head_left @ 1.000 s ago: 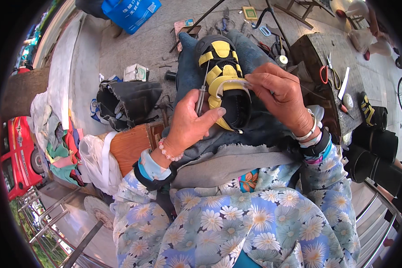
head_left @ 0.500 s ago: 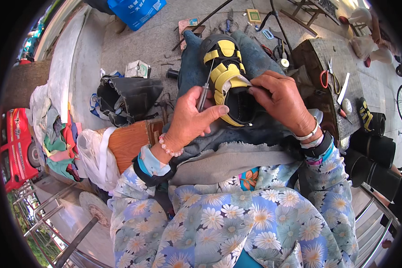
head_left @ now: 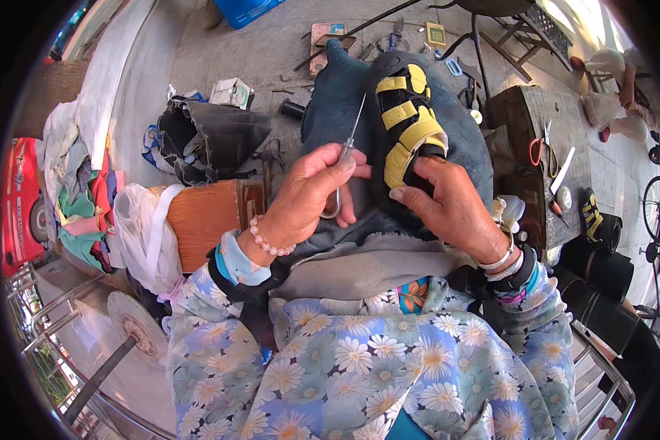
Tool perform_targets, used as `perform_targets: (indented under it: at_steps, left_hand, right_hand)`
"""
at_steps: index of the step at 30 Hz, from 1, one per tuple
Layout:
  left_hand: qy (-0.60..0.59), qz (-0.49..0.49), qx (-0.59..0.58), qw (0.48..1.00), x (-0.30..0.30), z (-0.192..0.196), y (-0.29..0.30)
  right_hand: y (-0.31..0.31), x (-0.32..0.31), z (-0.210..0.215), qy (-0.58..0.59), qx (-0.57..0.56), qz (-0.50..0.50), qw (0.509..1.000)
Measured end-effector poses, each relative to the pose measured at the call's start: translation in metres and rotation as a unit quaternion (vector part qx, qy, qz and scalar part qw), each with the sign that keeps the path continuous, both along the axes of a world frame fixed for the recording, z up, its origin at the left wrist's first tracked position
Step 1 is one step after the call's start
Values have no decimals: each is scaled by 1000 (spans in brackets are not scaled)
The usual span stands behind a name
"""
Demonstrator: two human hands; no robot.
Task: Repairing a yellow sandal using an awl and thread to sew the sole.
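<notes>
My left hand (head_left: 317,180) is closed around the handle of an awl (head_left: 357,121), whose long thin shaft points up and away, apart from the shoe. My right hand (head_left: 447,202) grips a yellow and black strapped sandal (head_left: 400,117) at its heel, the thumb along the outside and the fingers partly hidden in the opening. The sandal lies tilted on its side over my knees, toe away from me, its yellow straps facing up. A dark blue cloth (head_left: 330,95) covers my legs beneath it.
Scissors with red and black handles (head_left: 547,150) and a white blade (head_left: 563,173) lie on a wooden box (head_left: 521,110) at right. Beyond it is another yellow-black sandal (head_left: 591,216). On the left are a black bag (head_left: 220,139), a hammer (head_left: 271,154) and a wooden board (head_left: 204,226).
The sandal has rolled onto its side and shifted right, with my right hand now at its heel. My left hand has drawn the awl away from the straps and turned it upright.
</notes>
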State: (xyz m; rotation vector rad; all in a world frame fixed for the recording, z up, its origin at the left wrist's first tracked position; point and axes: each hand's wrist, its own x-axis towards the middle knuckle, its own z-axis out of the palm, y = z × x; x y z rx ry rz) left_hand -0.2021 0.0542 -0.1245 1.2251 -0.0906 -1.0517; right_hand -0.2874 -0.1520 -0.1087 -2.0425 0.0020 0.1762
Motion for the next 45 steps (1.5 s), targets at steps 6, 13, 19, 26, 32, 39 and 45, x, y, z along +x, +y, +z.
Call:
perform_targets:
  at_steps: [6, 13, 19, 26, 32, 39, 45]
  left_hand:
    - [-25, -24, -9, 999, 0, 3, 3]
    - [-79, -75, 20, 994, -5, 3, 17]
    - [-108, -45, 53, 992, 14, 24, 48]
    - [-336, -14, 135, 932, 32, 100, 102]
    - [-600, -215, -57, 769, 36, 162, 102]
    - [-520, -233, -35, 821, 23, 193, 90]
    - [-452, -266, 45, 850, 21, 221, 105]
  right_hand:
    - [1, 2, -8, 146, 204, -96, 963]
    - [6, 5, -27, 153, 240, -89, 955]
    - [14, 15, -36, 153, 234, -89, 956]
    - [3, 15, -38, 164, 218, -110, 956]
    - [3, 15, -22, 161, 232, -124, 951]
    - [10, 18, -34, 163, 201, -96, 961]
    - [12, 7, -31, 176, 204, -112, 957]
